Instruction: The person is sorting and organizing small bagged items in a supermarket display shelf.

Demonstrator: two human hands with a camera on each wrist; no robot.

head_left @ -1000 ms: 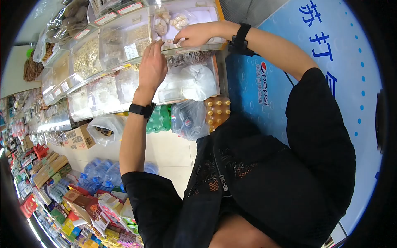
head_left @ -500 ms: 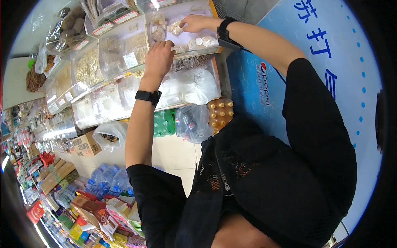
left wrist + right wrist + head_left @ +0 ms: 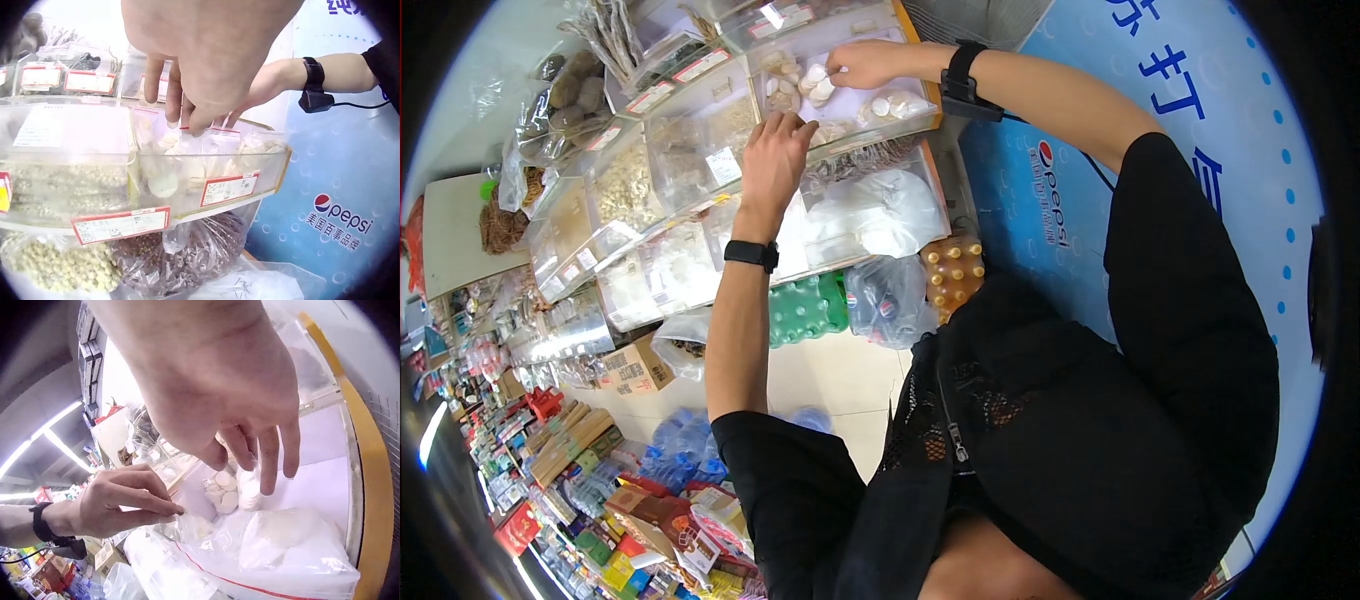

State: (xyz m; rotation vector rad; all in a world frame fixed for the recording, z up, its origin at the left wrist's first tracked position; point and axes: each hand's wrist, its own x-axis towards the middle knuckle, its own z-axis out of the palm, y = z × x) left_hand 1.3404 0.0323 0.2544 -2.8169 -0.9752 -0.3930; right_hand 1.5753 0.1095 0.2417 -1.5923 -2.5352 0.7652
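My right hand (image 3: 868,65) reaches into the end bin, its thumb and fingers pinching the top of a clear bag of white round slices (image 3: 250,490). Another bag of slices (image 3: 222,492) leans beside it against the divider. At the bin's front edge, my left hand (image 3: 775,160) is bent down. Its thumb and finger meet at the top of a clear zip bag (image 3: 212,139) with a red seal line. A further zip bag of pale slices (image 3: 281,540) lies at the front right of the bin. The lilac-lined bin (image 3: 317,464) has clear walls.
Neighbouring clear bins hold pale dried goods (image 3: 625,190). Price tags (image 3: 230,189) are fixed along the front walls. Below is a shelf with white bags (image 3: 880,215). Bottle packs (image 3: 808,308) stand on the floor. A blue Pepsi panel (image 3: 1040,190) rises at the right.
My right hand has moved from beside the left hand at the bin's front toward the back and has taken hold of a bag of slices. The left hand stays near the front edge.
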